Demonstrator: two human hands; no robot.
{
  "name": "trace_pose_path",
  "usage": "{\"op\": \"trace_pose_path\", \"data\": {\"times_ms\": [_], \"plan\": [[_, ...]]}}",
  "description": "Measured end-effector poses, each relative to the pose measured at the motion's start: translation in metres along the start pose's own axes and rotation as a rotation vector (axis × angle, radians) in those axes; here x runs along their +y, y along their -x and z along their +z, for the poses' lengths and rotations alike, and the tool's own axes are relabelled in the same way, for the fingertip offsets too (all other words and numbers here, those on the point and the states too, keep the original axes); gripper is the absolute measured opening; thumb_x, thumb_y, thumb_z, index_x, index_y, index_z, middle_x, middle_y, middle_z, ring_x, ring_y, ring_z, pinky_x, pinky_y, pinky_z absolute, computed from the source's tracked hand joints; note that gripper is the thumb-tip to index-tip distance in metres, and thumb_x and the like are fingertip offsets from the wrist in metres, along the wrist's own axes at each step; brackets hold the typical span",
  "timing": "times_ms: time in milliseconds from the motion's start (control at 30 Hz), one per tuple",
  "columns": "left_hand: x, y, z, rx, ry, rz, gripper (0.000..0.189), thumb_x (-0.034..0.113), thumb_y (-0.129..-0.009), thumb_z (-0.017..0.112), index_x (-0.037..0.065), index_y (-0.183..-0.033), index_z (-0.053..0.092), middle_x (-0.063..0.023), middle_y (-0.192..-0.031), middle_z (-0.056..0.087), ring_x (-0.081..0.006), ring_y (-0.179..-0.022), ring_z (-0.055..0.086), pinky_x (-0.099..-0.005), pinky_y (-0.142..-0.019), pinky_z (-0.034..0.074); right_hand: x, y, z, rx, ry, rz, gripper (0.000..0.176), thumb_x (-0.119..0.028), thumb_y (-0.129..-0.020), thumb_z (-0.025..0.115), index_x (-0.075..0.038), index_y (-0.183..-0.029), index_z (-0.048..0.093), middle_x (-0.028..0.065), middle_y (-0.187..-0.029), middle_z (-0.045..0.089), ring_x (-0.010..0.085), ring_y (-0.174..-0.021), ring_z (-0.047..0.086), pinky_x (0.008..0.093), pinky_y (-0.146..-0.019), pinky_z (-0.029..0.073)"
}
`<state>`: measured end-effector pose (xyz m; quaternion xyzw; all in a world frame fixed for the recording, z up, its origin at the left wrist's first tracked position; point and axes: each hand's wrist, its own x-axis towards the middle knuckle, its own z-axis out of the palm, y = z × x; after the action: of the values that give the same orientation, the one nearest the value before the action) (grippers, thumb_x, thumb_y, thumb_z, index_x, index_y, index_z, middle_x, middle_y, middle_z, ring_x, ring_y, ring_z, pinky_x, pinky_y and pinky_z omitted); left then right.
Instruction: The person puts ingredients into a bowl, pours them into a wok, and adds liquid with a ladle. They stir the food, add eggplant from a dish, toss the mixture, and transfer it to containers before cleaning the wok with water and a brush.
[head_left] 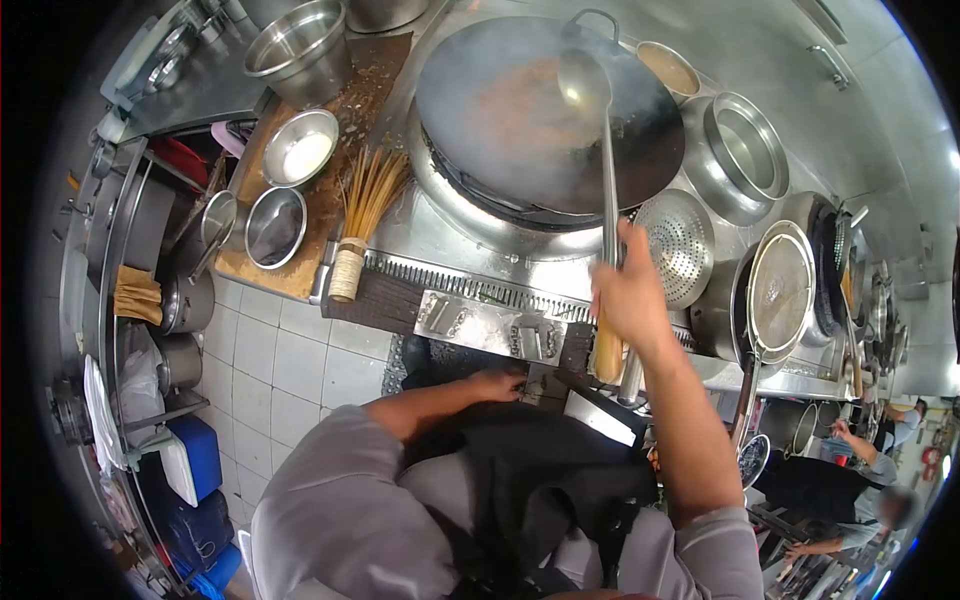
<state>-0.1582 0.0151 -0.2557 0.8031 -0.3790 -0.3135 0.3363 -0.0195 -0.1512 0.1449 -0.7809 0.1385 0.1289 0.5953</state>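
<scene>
My right hand (634, 295) is closed round the long handle of a ladle (608, 165), whose wooden end points down toward me. The ladle's bowl is over a large, steaming wok (455, 85), within the reddish-brown contents (525, 105), blurred by steam. Low at the stove's front, below the metal control panel (490, 325), my left hand (497, 384) has its fingers curled at a dark part that I cannot make out. A perforated strainer (675, 248) lies just right of my right hand.
A bamboo wok brush (362, 220) stands left of the wok beside metal bowls (276, 228) on a wooden board (235, 262). To the right are a metal pot (745, 150) and a fine-mesh sieve (781, 290). Another person (865, 500) works at far right.
</scene>
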Motion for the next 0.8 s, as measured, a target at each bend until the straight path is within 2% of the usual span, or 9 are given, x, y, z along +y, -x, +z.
{"op": "trace_pose_path", "data": {"times_ms": [67,167,200,333,433,500,567,700,800], "plan": [[-0.023,0.058,-0.022,-0.027,0.053,-0.199,0.054,0.032,-0.089,0.067,0.007,-0.136,0.056,-0.021,-0.129,0.06,-0.0368,-0.116,0.06,-0.0441,-0.101,0.048,-0.002,0.022,-0.008,-0.084,-0.132,0.114,0.054,-0.002,-0.089,0.059,-0.005,-0.139,0.04,0.0032,-0.068,0.055,0.013,-0.047,0.052,0.0293,-0.043,0.043],[-0.024,0.141,-0.055,0.147,0.061,-0.275,0.049,0.029,-0.087,0.07,0.006,-0.13,0.06,-0.0211,-0.121,0.064,-0.0373,-0.11,0.063,-0.0442,-0.097,0.051,-0.01,-0.004,-0.04,-0.299,-0.349,0.136,0.054,-0.001,-0.089,0.059,-0.005,-0.14,0.04,0.0032,-0.067,0.055,0.0126,-0.048,0.052,0.0288,-0.043,0.043],[-0.022,0.155,-0.069,0.172,0.117,-0.324,0.045,0.027,-0.087,0.071,0.005,-0.126,0.062,-0.0199,-0.116,0.067,-0.035,-0.106,0.066,-0.0425,-0.093,0.053,-0.02,-0.005,-0.03,-0.193,-0.118,0.042,0.054,0.0,-0.09,0.058,-0.004,-0.141,0.04,0.0031,-0.068,0.055,0.0129,-0.047,0.052,0.0283,-0.043,0.043],[-0.005,0.183,-0.116,0.383,0.417,-0.46,0.04,0.022,-0.087,0.074,0.001,-0.119,0.064,-0.0166,-0.104,0.071,-0.027,-0.094,0.071,-0.0365,-0.084,0.056,-0.01,-0.035,-0.025,0.057,-0.039,-0.173,0.058,-0.001,-0.089,0.056,-0.005,-0.144,0.038,0.0037,-0.066,0.054,0.013,-0.046,0.05,0.0287,-0.042,0.041],[-0.005,0.191,-0.134,0.522,0.533,-0.501,0.041,0.023,-0.087,0.073,0.0,-0.12,0.063,-0.0153,-0.103,0.071,-0.0231,-0.092,0.071,-0.0341,-0.083,0.056,-0.005,-0.031,-0.012,0.164,0.195,-0.112,0.059,-0.001,-0.089,0.056,-0.006,-0.145,0.037,0.0036,-0.066,0.054,0.0135,-0.047,0.051,0.0289,-0.042,0.041],[-0.009,0.204,-0.14,0.548,0.456,-0.517,0.04,0.021,-0.087,0.073,0.0,-0.119,0.064,-0.0158,-0.103,0.071,-0.0247,-0.093,0.071,-0.0351,-0.083,0.056,-0.014,-0.02,-0.014,0.109,0.146,-0.098,0.062,-0.001,-0.088,0.057,-0.008,-0.146,0.037,0.0031,-0.067,0.054,0.0125,-0.047,0.05,0.0282,-0.042,0.04],[-0.016,0.218,-0.139,0.595,0.317,-0.56,0.038,0.019,-0.086,0.072,0.0,-0.117,0.065,-0.0166,-0.104,0.071,-0.0278,-0.093,0.071,-0.037,-0.084,0.056,-0.029,-0.01,-0.033,-0.188,-0.171,0.023,0.059,-0.001,-0.087,0.06,-0.007,-0.143,0.04,0.0059,-0.07,0.056,0.0135,-0.05,0.052,0.0284,-0.043,0.041],[-0.045,0.279,-0.121,0.658,0.255,-0.705,0.036,0.021,-0.086,0.07,0.0,-0.115,0.066,-0.0196,-0.109,0.07,-0.0333,-0.097,0.07,-0.0401,-0.085,0.055,-0.015,0.015,-0.044,-0.076,-0.082,-0.069,0.057,-0.001,-0.087,0.061,-0.011,-0.141,0.045,0.0032,-0.069,0.055,0.0118,-0.049,0.05,0.027,-0.044,0.04],[-0.135,0.358,-0.051,0.529,0.055,-0.677,0.042,0.03,-0.083,0.073,0.001,-0.112,0.067,-0.0202,-0.106,0.07,-0.0369,-0.099,0.068,-0.0428,-0.086,0.054,0.035,0.001,-0.079,-0.019,-0.128,-0.053,0.055,0.0,-0.088,0.06,-0.012,-0.14,0.047,0.0024,-0.068,0.054,0.0104,-0.049,0.049,0.0257,-0.044,0.04]]}}
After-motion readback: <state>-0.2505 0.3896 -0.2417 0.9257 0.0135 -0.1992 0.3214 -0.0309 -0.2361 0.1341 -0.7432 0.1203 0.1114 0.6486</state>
